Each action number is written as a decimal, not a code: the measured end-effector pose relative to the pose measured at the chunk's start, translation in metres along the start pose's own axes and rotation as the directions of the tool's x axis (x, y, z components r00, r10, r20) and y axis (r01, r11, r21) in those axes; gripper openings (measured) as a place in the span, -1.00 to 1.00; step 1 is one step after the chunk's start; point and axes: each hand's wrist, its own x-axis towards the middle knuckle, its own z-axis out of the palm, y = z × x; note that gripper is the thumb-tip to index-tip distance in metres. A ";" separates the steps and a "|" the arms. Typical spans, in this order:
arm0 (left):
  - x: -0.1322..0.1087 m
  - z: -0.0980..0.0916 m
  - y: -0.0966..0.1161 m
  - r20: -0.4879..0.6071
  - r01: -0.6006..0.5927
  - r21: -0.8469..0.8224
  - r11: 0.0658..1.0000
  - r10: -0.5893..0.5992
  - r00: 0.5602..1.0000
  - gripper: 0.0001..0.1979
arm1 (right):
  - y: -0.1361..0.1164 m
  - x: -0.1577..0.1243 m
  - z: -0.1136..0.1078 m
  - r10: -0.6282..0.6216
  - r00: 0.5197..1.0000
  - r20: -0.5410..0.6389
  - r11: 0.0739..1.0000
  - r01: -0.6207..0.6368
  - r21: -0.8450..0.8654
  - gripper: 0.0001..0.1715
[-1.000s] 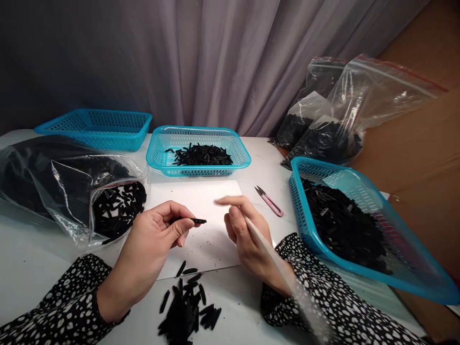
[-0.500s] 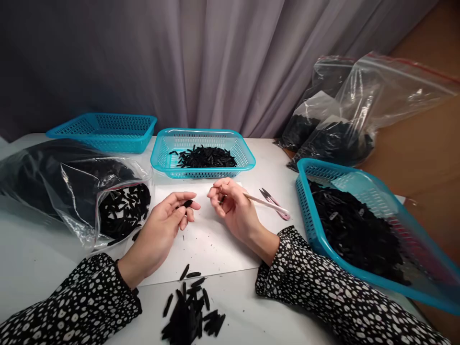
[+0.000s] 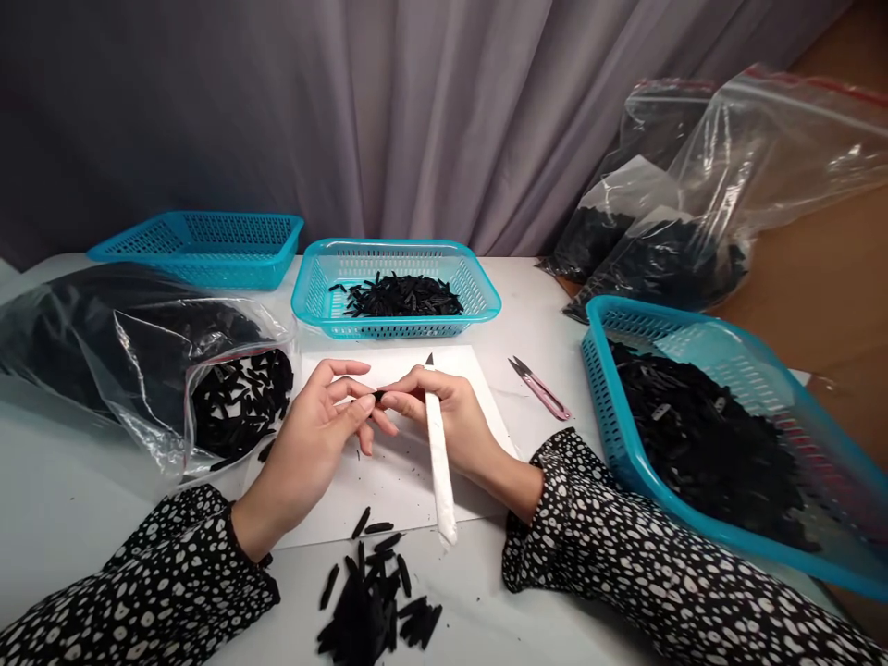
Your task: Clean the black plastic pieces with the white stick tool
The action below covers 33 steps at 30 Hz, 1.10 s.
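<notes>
My left hand point(image 3: 315, 439) pinches a small black strip-like piece point(image 3: 378, 395) between thumb and fingers, above a white paper sheet point(image 3: 409, 490). Close against it, my right hand point(image 3: 450, 416) has thumb and fingertips at the other end of that piece. My right hand also holds a slim white-wrapped tool point(image 3: 440, 462), its dark pointed tip facing away from me and its long handle slanting back toward me. Loose black pieces point(image 3: 364, 601) of the same kind lie in a pile at the front of the table.
A clear zip bag point(image 3: 156, 370) of black pieces lies open at left. Blue baskets stand at the back left point(image 3: 208, 277), back middle point(image 3: 305, 310) and right point(image 3: 603, 435); the last two hold black pieces. Pink thread snips point(image 3: 548, 393) lie right of the paper. Filled bags point(image 3: 680, 250) stand behind.
My hands have come together, and the right fingers now meet the black piece. The white-wrapped tool has swung from pointing sideways to having its tip forward. The view has shifted slightly.
</notes>
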 end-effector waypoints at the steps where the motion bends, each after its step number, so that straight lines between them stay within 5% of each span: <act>1: 0.000 0.000 0.000 -0.009 0.007 -0.015 1.000 -0.007 1.000 -0.73 | -0.001 0.000 0.000 0.018 1.000 0.007 0.999 -0.018 0.030 -0.68; 18: 0.002 -0.002 0.001 -0.176 0.093 -0.198 0.976 -0.129 0.976 -0.68 | 0.005 0.001 -0.002 0.179 0.983 -0.029 0.955 -0.167 0.244 -0.76; 33: -0.001 -0.001 0.000 -0.152 0.104 -0.172 0.980 -0.131 0.980 -0.69 | 0.003 0.000 -0.002 0.209 0.978 -0.008 0.922 -0.194 0.335 -0.77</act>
